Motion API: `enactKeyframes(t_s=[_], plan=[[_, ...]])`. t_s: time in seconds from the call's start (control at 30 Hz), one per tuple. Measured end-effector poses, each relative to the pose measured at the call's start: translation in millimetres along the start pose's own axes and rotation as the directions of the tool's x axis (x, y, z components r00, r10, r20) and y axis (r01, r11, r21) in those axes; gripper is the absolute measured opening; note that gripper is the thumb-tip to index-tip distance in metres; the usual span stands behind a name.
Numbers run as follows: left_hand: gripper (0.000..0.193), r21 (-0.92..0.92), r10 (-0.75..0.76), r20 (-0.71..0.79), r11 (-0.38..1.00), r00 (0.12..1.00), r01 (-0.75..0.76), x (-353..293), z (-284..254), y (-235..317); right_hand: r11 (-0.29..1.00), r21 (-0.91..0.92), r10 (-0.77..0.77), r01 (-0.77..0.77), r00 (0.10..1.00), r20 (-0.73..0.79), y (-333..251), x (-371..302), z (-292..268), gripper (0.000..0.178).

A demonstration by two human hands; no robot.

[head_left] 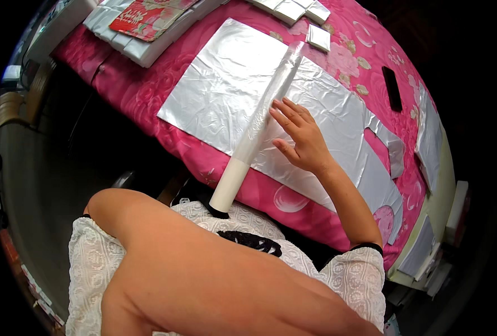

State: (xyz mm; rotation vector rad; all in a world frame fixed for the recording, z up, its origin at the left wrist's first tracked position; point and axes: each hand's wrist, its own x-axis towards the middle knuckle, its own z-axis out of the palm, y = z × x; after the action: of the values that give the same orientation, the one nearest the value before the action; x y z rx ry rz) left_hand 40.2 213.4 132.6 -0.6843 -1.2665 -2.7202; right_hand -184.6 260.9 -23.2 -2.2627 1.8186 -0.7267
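Observation:
My right hand (296, 134) is open, its fingers spread and palm down. Its fingertips rest on or just beside a long roll of clear plastic film (264, 109) with a bare white tube end (229, 185). The roll lies slantwise across a large, creased silver sheet (217, 73), its white end jutting over the table edge towards my lap. My left arm (203, 269), bent at the elbow, crosses the bottom of the view very close up. Its hand is out of sight.
A pink flowered cloth (131, 101) covers the table. Stacked silver packs carry a red printed booklet (147, 19) at far left. More small silver packets (318, 38) sit at the back. A dark phone-like slab (392, 88) and cut silver strips (387, 143) lie to the right.

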Motion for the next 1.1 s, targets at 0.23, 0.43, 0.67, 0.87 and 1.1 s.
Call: enactKeyframes(t_s=[0.23, 0.43, 0.67, 0.87, 1.1], plan=[[0.070, -0.013, 0.099, -0.184, 0.995, 0.978, -0.104, -33.0, -25.0, 25.1, 0.984, -0.083, -0.148, 0.160, 0.980, 0.137, -4.0, 76.3, 40.7, 0.058], [0.062, 0.531, 0.227, -0.679, 0.809, 0.698, 0.253, -95.0, -78.7, 45.6, 0.964, -0.008, -0.263, 0.267, 0.954, 0.143, -29.6, 174.1, 86.0, 0.044], [0.075, 0.359, 0.351, -0.865, -0.068, 0.359, 0.931, -162.2, -98.0, -30.2, 0.999, 0.047, 0.030, -0.011, 0.900, -0.434, -59.5, 221.6, 126.1, 0.037], [0.065, 0.057, -0.166, -0.946, 0.761, 0.278, 0.646, -169.4, -94.9, -21.3, 0.649, 0.678, 0.647, -0.345, 0.719, -0.253, -57.4, 186.5, 118.1, 0.082], [0.071, -0.361, -0.460, -0.532, 0.883, 0.711, 0.301, -135.2, -94.5, -26.6, -0.358, 0.922, 0.609, 0.150, 0.786, 0.109, -48.7, 140.0, 45.1, 0.067]])
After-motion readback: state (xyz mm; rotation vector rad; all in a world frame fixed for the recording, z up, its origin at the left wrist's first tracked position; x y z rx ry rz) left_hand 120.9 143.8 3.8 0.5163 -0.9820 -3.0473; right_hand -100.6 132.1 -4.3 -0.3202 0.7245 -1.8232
